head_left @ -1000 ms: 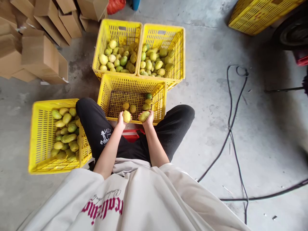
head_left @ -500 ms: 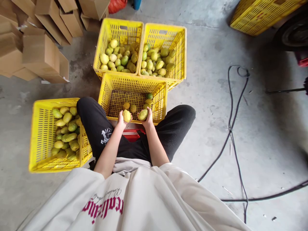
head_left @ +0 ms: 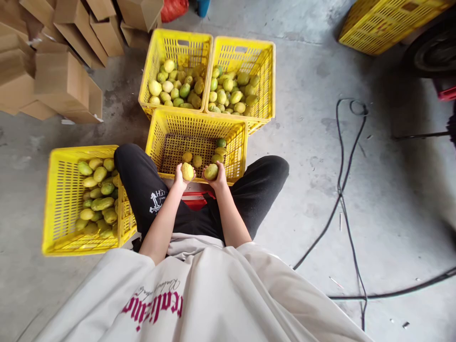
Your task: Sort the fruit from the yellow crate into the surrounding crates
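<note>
My left hand (head_left: 180, 179) is closed around a plain yellow oval fruit (head_left: 187, 172) with a slightly uneven skin. In my right hand (head_left: 221, 176) is a greener yellow oval fruit (head_left: 211, 172), its fingers curled around the far side. Both hands hover over the near rim of a yellow slatted crate (head_left: 199, 115) between my knees. Inside that crate, on its dark floor, lie several loose fruits (head_left: 197, 161), some along the right wall and two near the middle. The exact kind of fruit is not clear.
Two yellow crates (head_left: 208, 107) of similar fruit adjoin the far side. Another fruit-filled crate (head_left: 59, 199) stands by my left knee. Cardboard boxes (head_left: 62, 78) are piled at the upper left. A black cable (head_left: 340, 190) snakes over the floor at right, near a wheel (head_left: 436, 54).
My right hand and its fruit have shifted very slightly, turning a little. The left hand keeps its grip on the yellow fruit, almost unmoved.
</note>
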Available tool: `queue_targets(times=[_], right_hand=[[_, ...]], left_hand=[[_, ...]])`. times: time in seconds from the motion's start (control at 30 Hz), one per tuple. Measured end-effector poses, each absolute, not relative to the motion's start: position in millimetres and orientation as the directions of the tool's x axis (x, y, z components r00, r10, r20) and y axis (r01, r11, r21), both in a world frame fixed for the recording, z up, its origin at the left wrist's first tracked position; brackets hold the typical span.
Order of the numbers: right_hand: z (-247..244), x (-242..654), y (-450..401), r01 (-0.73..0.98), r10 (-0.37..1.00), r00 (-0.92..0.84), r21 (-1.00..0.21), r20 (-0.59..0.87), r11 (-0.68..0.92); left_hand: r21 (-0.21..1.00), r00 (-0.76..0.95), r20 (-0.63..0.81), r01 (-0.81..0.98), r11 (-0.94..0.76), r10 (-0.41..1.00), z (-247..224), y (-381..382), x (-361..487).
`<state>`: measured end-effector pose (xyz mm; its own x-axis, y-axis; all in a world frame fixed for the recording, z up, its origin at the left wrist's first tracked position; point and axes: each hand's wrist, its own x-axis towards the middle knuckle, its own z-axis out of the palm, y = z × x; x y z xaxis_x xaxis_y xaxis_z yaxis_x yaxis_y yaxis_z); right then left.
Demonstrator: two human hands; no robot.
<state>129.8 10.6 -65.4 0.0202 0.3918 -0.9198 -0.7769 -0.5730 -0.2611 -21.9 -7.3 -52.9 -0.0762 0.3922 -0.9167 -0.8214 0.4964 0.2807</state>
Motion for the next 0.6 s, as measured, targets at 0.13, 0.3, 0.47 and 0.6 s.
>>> queue_targets(times=[0.13,0.3,0.47,0.6], right_hand=[[-66.6,129.1,13.7,-0.743,0.413,0.124,-0.360,-0.902,-0.564],[-66.6,126.2,14.5,-0.744,0.404,0.190,-0.399,-0.895,-0.536],[-66.4,125.3,13.9,-0.774,0.389,0.171,-0.368,-0.905,-0.515],[-71.7,127.3,13.7,-0.801,0.403,0.110,-0.321,-0.909,-0.505]], left_hand=[[0.299,-0.081,-0.904,-0.822,0.485,0.420,-53.6,-7.4,-19.6],[0.299,-0.069,-0.899,-0.819,0.490,0.432,-56.0,-7.4,-18.1],[0.288,-0.049,-0.904,-0.805,0.519,0.425,-56.2,-6.1,-18.1],[0.300,-0.049,-0.906,-0.775,0.557,0.420,-53.1,-5.4,-18.6]])
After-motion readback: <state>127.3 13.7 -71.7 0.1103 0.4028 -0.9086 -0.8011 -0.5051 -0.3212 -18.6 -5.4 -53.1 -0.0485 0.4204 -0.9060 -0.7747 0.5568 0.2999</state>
